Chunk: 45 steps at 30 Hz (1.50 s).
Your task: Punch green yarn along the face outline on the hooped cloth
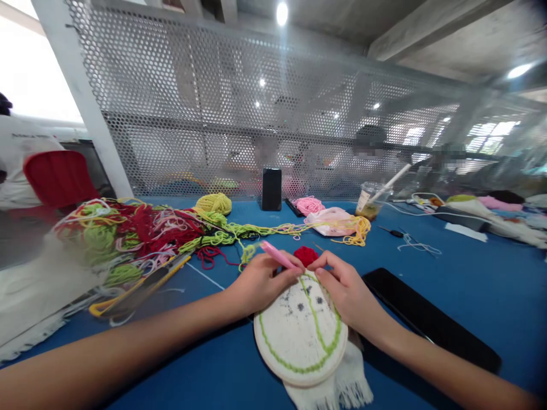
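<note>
A round embroidery hoop [285, 341] carries white cloth with a green yarn outline, a green line across it and dark drawn marks. My left hand [260, 285] is closed round a slim pink pen-shaped tool [277, 255], tilted, its lower end near the hoop's top edge. The tool's tip is hidden by my fingers. At the upper right of the hoop, my right hand [344, 287] has its thumb and fingers closed on the rim. Red yarn [306, 255] lies just behind my fingertips. Fringed cloth [354, 376] hangs out below the hoop.
Tangled yarn [145, 230] and yellow-handled scissors [137, 287] lie left on the blue table [192, 364]. A phone [272, 189] stands at the back by a perforated metal screen [222, 102]. A plastic cup [371, 200] and a long black case [427, 316] are right.
</note>
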Available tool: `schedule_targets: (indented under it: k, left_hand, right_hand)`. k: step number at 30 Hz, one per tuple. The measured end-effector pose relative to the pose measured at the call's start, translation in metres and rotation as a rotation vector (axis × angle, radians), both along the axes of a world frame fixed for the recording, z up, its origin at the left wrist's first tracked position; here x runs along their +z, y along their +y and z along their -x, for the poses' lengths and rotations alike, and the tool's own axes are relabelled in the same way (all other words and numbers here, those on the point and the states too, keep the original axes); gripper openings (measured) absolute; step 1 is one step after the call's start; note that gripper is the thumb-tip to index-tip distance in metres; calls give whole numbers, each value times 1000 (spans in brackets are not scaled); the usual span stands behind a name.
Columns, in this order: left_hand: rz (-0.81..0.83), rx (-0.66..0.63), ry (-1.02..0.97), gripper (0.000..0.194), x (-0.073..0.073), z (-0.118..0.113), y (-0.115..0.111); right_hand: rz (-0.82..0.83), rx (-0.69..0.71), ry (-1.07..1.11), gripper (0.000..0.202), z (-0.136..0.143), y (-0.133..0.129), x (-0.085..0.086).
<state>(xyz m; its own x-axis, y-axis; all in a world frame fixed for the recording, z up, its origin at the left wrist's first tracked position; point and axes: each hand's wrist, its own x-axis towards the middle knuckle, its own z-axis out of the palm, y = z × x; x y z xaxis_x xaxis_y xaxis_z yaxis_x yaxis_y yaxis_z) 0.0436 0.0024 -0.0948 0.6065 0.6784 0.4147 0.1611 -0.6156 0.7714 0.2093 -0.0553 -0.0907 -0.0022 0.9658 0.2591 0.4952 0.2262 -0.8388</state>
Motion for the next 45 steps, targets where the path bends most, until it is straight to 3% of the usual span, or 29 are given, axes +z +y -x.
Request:
schedule_targets:
  k: [7, 14, 45]
  left_hand:
    - [19, -27, 14, 20, 4, -1, -1]
    - [129, 127, -100, 25, 1, 1, -1]
    - [93, 106, -103, 21, 2, 3, -3]
  right_hand:
    - [10, 6, 12, 12, 0, 1, 2]
    - [21, 25, 22, 14, -3, 5, -3]
    - [70, 35, 55, 13, -6, 7, -7]
